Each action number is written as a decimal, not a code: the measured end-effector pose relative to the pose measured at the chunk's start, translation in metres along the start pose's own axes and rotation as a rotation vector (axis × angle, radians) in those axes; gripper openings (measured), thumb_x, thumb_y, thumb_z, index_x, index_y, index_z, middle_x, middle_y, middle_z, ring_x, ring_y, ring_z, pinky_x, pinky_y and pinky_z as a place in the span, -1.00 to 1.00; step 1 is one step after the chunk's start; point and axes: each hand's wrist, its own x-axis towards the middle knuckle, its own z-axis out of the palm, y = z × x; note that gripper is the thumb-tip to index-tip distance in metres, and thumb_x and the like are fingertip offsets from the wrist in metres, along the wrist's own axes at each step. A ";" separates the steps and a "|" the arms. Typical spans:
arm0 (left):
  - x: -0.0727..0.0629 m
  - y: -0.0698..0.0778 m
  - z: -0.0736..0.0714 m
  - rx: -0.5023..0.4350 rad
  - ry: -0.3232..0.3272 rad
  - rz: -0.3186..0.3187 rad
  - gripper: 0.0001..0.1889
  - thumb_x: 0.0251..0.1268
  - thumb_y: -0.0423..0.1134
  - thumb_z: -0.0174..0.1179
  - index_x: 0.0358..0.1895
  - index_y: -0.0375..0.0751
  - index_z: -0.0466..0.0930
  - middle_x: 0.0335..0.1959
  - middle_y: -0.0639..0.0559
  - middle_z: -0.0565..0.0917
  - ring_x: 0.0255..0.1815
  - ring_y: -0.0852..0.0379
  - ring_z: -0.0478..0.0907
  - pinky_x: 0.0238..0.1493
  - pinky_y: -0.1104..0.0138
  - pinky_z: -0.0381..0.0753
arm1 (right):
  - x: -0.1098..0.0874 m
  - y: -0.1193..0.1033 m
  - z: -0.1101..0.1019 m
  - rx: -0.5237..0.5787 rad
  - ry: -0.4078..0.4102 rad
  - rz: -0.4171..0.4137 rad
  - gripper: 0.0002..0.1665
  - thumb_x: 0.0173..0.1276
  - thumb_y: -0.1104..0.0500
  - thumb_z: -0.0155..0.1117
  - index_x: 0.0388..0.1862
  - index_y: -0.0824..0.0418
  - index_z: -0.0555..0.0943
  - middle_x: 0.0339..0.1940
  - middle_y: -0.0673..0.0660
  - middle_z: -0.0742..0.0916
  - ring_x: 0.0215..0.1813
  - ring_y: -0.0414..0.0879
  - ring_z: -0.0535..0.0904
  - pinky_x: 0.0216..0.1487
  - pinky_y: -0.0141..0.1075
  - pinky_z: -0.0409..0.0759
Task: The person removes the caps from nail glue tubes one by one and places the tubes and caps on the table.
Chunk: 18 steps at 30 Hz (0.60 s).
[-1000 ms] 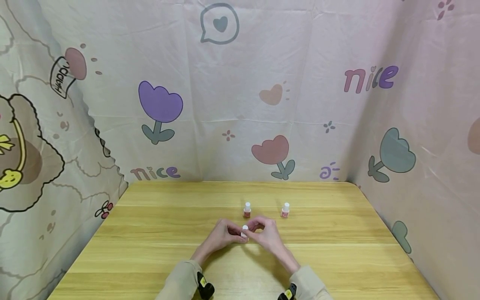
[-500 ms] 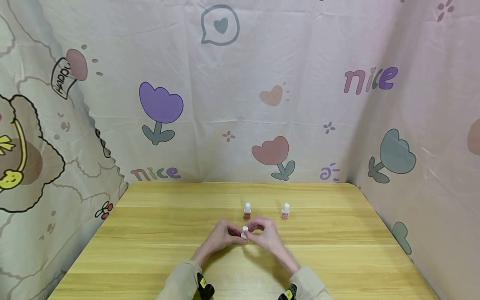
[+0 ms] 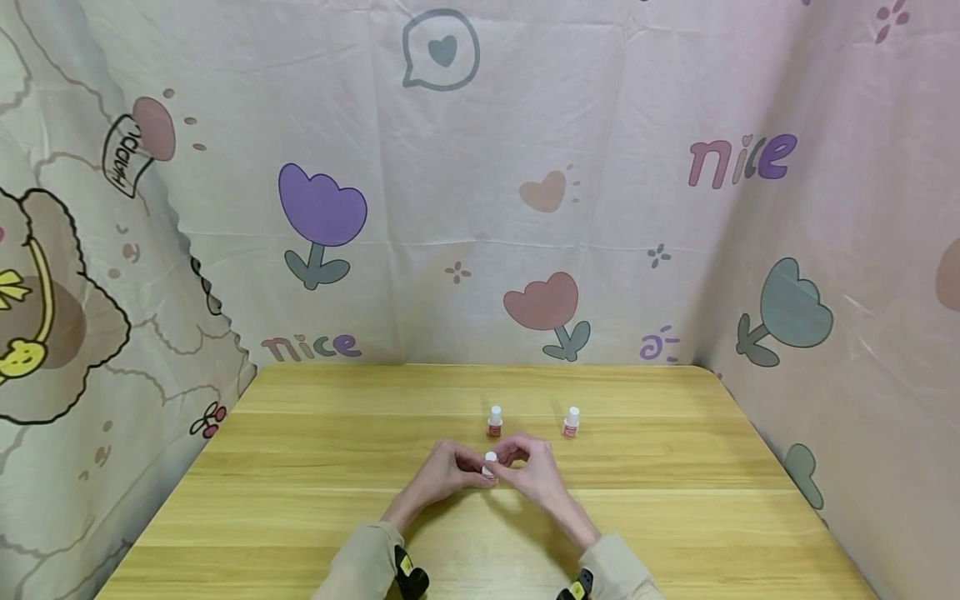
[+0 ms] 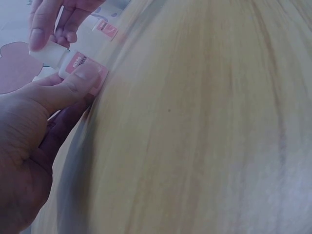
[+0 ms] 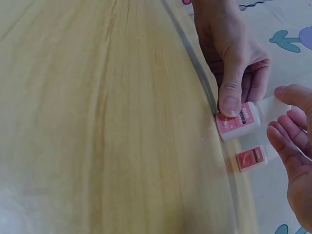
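Observation:
A small white bottle with a pink label (image 5: 239,126) stands upright near the middle of the table in the head view. My left hand (image 3: 444,472) grips its body, the thumb pressed over the label. From the other side my right hand (image 3: 534,471) pinches the white cap (image 4: 48,53) between thumb and fingers. The cap sits on the bottle. In the right wrist view the left thumb (image 5: 230,100) lies on the label, while the right fingers surround the cap.
Two similar small bottles stand behind the hands: one bottle (image 3: 495,422) just beyond the held one, another bottle (image 3: 571,422) farther right. The wooden table (image 3: 315,442) ends at a printed curtain (image 3: 435,292) at the back. Curtain also hangs along both sides.

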 end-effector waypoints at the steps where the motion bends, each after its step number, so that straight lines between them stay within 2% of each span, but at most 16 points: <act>1: 0.000 0.000 0.000 0.000 0.000 -0.001 -0.82 0.08 -0.22 0.52 -0.22 -0.10 0.83 -0.32 0.05 0.84 -0.38 0.35 0.72 -0.28 0.47 0.67 | 0.000 0.006 0.001 0.003 0.000 -0.002 -0.85 0.16 0.33 0.53 -0.31 0.30 0.71 -0.41 0.21 0.79 -0.36 -0.26 0.66 -0.22 -0.24 0.74; 3: 0.000 0.000 0.000 0.000 0.001 0.001 -0.82 0.07 -0.21 0.53 -0.22 -0.10 0.83 -0.32 0.06 0.84 -0.38 0.35 0.72 -0.27 0.47 0.67 | 0.000 0.017 0.003 0.004 0.002 -0.007 -0.85 0.16 0.31 0.54 -0.31 0.26 0.72 -0.39 0.18 0.80 -0.36 -0.27 0.66 -0.21 -0.28 0.74; 8: 0.000 -0.001 0.000 -0.003 -0.001 0.008 -0.81 0.08 -0.20 0.52 -0.22 -0.10 0.83 -0.31 0.05 0.84 -0.36 0.34 0.73 -0.26 0.46 0.68 | 0.000 0.015 0.005 -0.016 -0.005 -0.017 -0.86 0.15 0.43 0.49 -0.29 0.39 0.70 -0.37 0.29 0.79 -0.36 -0.08 0.71 -0.20 -0.11 0.76; 12: 0.000 -0.001 0.000 -0.010 -0.004 0.012 -0.82 0.08 -0.19 0.52 -0.23 -0.10 0.83 -0.31 0.05 0.84 -0.35 0.34 0.73 -0.24 0.46 0.68 | 0.000 0.000 0.002 -0.004 -0.022 -0.022 -0.86 0.16 0.50 0.42 -0.28 0.48 0.68 -0.35 0.37 0.78 -0.35 -0.03 0.72 -0.16 -0.01 0.75; 18: 0.001 -0.001 0.001 -0.026 -0.004 0.023 -0.84 0.08 -0.22 0.52 -0.25 -0.13 0.83 -0.32 0.01 0.84 -0.36 0.34 0.73 -0.25 0.46 0.69 | -0.001 -0.021 -0.003 0.035 -0.038 -0.041 -0.87 0.17 0.52 0.38 -0.27 0.51 0.67 -0.33 0.41 0.77 -0.32 0.02 0.73 -0.12 0.04 0.74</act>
